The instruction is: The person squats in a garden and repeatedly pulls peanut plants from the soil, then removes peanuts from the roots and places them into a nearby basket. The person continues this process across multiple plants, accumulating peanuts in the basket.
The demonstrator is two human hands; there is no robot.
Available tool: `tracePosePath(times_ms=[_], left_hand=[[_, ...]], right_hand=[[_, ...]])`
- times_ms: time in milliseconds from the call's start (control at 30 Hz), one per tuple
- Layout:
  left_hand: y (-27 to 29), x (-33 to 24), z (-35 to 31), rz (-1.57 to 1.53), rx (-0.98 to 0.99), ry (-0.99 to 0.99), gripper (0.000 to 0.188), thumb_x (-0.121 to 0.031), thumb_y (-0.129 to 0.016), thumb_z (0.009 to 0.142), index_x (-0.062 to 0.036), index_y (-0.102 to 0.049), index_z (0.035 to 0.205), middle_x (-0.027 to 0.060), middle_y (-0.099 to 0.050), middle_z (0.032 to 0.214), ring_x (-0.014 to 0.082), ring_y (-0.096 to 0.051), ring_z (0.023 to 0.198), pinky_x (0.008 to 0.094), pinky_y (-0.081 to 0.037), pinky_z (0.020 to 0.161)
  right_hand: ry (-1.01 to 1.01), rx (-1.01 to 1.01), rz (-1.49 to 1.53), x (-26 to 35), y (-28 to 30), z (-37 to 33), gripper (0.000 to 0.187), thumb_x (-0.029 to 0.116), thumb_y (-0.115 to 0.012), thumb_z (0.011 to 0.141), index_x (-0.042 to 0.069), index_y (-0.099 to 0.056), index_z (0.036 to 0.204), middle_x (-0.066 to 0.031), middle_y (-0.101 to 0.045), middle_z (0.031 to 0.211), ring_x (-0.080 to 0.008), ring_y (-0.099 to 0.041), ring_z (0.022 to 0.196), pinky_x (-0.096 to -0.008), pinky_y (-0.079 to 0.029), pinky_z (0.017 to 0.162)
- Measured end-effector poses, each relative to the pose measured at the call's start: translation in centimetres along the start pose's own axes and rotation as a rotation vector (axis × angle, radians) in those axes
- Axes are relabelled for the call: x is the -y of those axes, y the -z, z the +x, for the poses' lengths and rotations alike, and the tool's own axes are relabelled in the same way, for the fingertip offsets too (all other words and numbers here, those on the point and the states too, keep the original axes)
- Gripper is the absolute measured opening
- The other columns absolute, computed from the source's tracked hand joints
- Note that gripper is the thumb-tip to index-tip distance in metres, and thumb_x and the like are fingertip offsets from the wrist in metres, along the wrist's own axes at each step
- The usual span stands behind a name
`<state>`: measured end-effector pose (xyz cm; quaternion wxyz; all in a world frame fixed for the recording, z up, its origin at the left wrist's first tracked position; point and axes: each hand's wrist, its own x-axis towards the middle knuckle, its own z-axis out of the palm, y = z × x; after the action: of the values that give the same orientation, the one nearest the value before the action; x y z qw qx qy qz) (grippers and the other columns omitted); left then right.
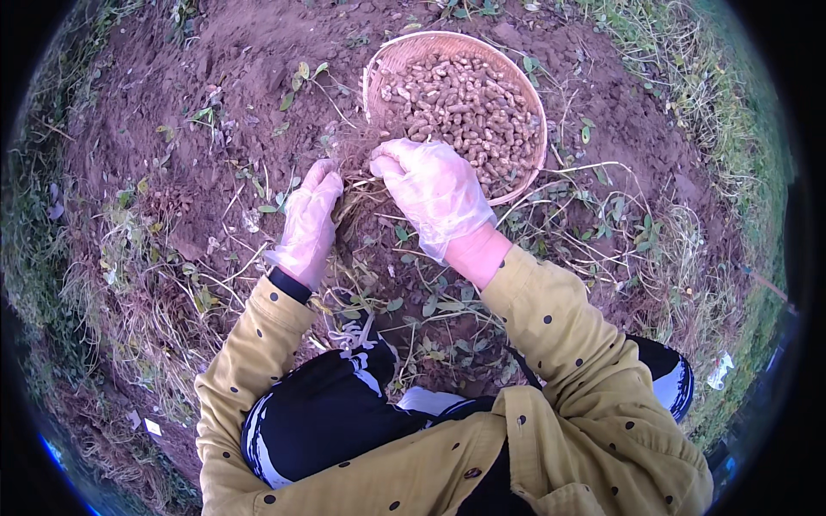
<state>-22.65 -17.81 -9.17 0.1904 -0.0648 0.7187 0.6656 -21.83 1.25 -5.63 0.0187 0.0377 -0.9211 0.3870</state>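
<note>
My left hand [308,217], in a thin clear plastic glove, is closed around the stems of an uprooted peanut plant [351,199]. Fine brown roots [354,150] at its top end spread between my two hands. My right hand [433,191], gloved the same way, has its fingers pinched together at the right side of these roots; what lies between the fingertips is hidden. Just beyond my right hand stands a round woven basket [539,129] holding many unshelled peanuts [469,107], its near rim partly covered by that hand.
Brown soil [232,77] with scattered leaves surrounds the basket. Pulled plants [637,249] with long stems lie to the right, and more dry stems [163,301] are heaped at the left. My shoe [366,344] is close below my left hand. Grass [680,52] borders the far right.
</note>
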Motion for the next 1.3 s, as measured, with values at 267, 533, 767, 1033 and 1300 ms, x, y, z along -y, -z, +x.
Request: tracePosePath(times_ms=[267, 533, 767, 1033, 1300], left_hand=[[-0.3, -1.5, -1.1, -0.154, 0.112, 0.161, 0.043, 0.001, -0.064, 0.081, 0.0003, -0.058, 0.123, 0.0007, -0.064, 0.096, 0.0065, -0.057, 0.082, 0.0226, -0.046, 0.078], [-0.1, -0.2, -1.9, -0.305, 0.154, 0.172, 0.040, 0.003, -0.064, 0.082, 0.0017, -0.059, 0.122, 0.0039, -0.066, 0.107, 0.0111, -0.061, 0.095, 0.0263, -0.047, 0.089], [0.2, -0.4, -1.9, -0.304, 0.243, 0.200, 0.043, 0.001, -0.058, 0.085, -0.0025, -0.056, 0.128, 0.0050, -0.065, 0.118, 0.0147, -0.061, 0.104, 0.0296, -0.045, 0.096], [0.4, 0.2, -1.9, -0.335, 0.157, 0.180, 0.040, -0.007, -0.060, 0.084, -0.0017, -0.055, 0.123, 0.0040, -0.065, 0.110, 0.0095, -0.058, 0.097, 0.0248, -0.044, 0.091], [3.2, 1.1, -3.2, -0.503, -0.125, 0.381, 0.037, -0.044, -0.058, 0.093, -0.0073, -0.062, 0.093, 0.0089, -0.067, 0.074, 0.0218, -0.065, 0.056, 0.0324, -0.055, 0.049]], right_hand=[[-0.120, 0.146, -0.022, 0.1, 0.5, -0.1, 0.036, 0.039, -0.068, 0.083, 0.005, -0.068, 0.095, -0.0178, -0.068, 0.088, -0.0354, -0.066, 0.088, -0.0472, -0.052, 0.077], [-0.158, 0.320, 0.082, -0.7, 0.2, 0.8, 0.045, 0.041, -0.074, 0.077, 0.000, -0.067, 0.094, -0.0228, -0.067, 0.087, -0.0380, -0.066, 0.085, -0.0462, -0.051, 0.076], [-0.287, 0.432, 0.552, -2.4, 1.2, -1.1, 0.027, 0.027, -0.065, 0.088, 0.001, -0.059, 0.089, -0.0068, -0.061, 0.073, -0.0152, -0.060, 0.063, -0.0299, -0.046, 0.058], [-0.601, 0.251, 1.742, -4.2, 0.1, -3.5, 0.009, 0.015, -0.048, 0.093, 0.008, -0.051, 0.098, 0.0002, -0.047, 0.072, -0.0082, -0.041, 0.057, -0.0229, -0.034, 0.051], [-0.607, -0.037, 0.651, -8.3, 4.0, -1.5, 0.030, 0.025, -0.062, 0.092, 0.003, -0.063, 0.111, -0.0010, -0.059, 0.077, -0.0081, -0.054, 0.063, -0.0232, -0.042, 0.058]])
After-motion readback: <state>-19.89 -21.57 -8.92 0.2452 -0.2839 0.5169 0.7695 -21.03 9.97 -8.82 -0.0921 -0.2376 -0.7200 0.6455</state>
